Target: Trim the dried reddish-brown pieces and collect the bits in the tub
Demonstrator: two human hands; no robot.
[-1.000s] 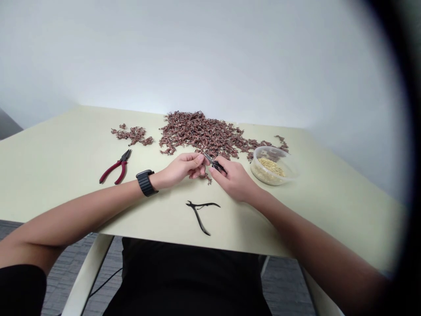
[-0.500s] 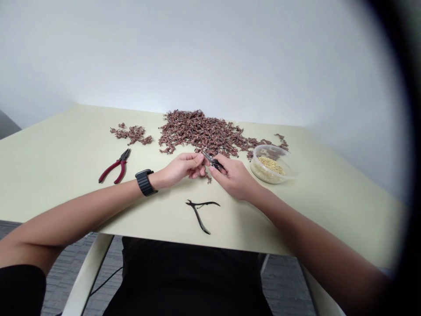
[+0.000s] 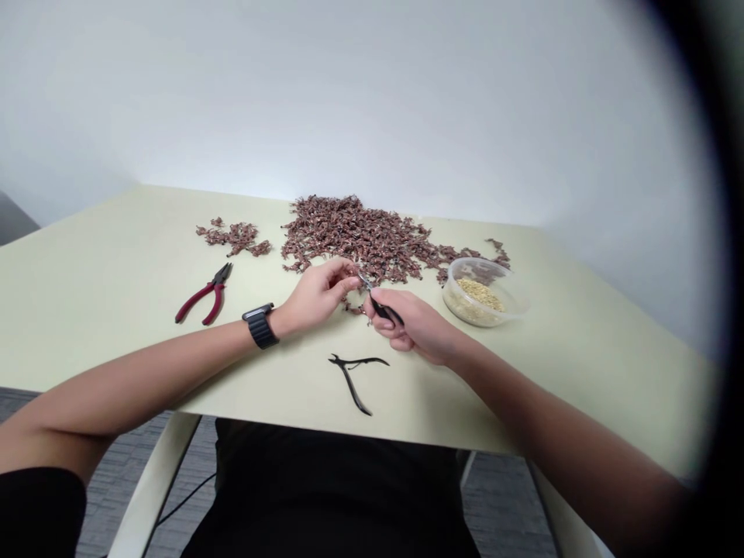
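My right hand (image 3: 415,322) is closed around small black-handled pliers (image 3: 386,311), whose metal jaws point up and left to the fingertips of my left hand (image 3: 318,293). The left thumb and forefinger pinch together at those jaws. What they hold is too small and covered to make out. Small brown bits (image 3: 352,308) show just below the left fingers; I cannot tell whether they hang or lie on the table. Behind my hands spreads a large pile of reddish-brown branching pieces (image 3: 354,229). Black nippers (image 3: 352,380) lie with handles apart on the table in front of me.
Red-handled pliers (image 3: 209,294) rest left of my watch-wearing wrist. A smaller heap of brown pieces (image 3: 235,236) lies behind them. To the right stands a clear round tub (image 3: 456,306) holding small golden bits (image 3: 481,294). A wall (image 3: 349,101) closes off the table's (image 3: 116,256) back edge.
My right hand has turned and dropped slightly, its fingers now wrapped around the plier handles. My left hand has shifted a little up and left, its knuckles rolled over.
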